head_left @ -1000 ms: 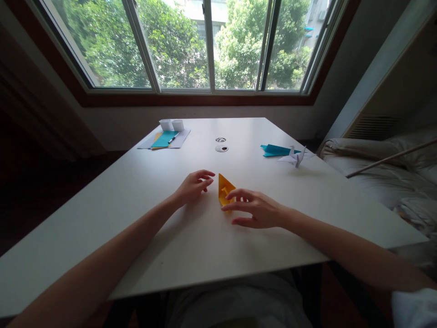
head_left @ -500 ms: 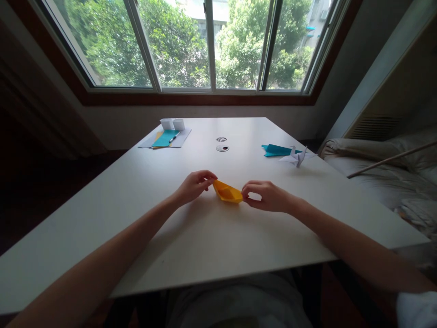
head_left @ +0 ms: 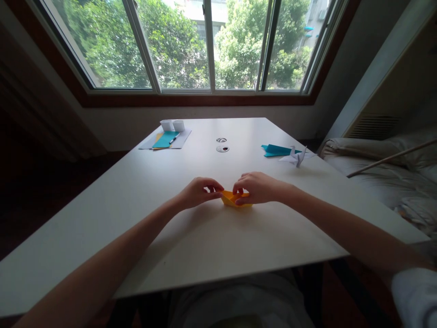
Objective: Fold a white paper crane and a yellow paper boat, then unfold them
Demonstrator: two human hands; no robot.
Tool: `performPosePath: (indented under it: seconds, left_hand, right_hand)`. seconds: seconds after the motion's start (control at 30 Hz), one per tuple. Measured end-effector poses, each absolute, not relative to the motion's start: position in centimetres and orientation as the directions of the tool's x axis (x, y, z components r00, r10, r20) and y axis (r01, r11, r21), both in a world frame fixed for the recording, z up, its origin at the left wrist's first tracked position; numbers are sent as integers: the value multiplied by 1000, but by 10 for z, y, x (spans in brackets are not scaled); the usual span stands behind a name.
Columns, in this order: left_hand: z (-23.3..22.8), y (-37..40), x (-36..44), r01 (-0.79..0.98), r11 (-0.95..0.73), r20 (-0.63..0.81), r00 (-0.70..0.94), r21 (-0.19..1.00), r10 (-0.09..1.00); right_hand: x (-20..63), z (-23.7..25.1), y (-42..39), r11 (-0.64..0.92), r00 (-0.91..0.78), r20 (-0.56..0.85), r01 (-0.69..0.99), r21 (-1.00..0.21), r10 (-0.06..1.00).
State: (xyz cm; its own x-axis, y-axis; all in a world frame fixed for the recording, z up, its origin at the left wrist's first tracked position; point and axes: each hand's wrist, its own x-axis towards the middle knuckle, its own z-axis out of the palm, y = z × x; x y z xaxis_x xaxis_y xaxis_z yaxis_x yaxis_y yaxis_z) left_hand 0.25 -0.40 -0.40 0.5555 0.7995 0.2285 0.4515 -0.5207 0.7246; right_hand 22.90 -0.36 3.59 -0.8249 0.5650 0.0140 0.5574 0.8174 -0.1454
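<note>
Both hands have closed in at mid-frame: the left hand [head_left: 198,192] and right hand [head_left: 257,187] now pinch the yellow paper model [head_left: 235,200]. It has sunk from lifted to resting on the worktop [head_left: 136,191] (apparently pressing a fold).

Readable text: none in the head view.
Stack of sheets [head_left: 165,139], far beyond the left hand [head_left: 197,193]: no print resolvable.
Two white boxes [head_left: 172,125], just behind that stack: faces blank at this size.
Round table inserts [head_left: 221,144], beyond both hands: dark marks only, not legible as characters.
Folded paper pieces [head_left: 288,153], beyond the right hand [head_left: 256,188]: plain, unmarked.
</note>
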Motion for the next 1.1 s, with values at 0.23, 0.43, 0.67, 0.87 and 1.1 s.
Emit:
performPosePath:
  seconds: [0.23,0.43,0.67,0.87,1.1]
  left_hand:
    - [3,-10,3,440,-602,237,640,667,731]
    - [11,-19,8,412,-717,277,723,562,633]
    - [12,-20,7,421,-761,314,730,494,608]
    - [16,-19,3,513,-755,283,716,408,639]
    - [24,-18,-4,558,-734,292,681,387,671]
  right_hand:
    - [219,38,-4,799,-798,-132,598,-60,588]
    - [214,41,-10,796,-789,-133,606,-4,600]
    - [207,39,-11,806,-804,-80,592,-9,590]
    - [236,47,0,805,-827,65,520,-287,558]
    - [282,30,12,750,-733,251,498,-435,632]
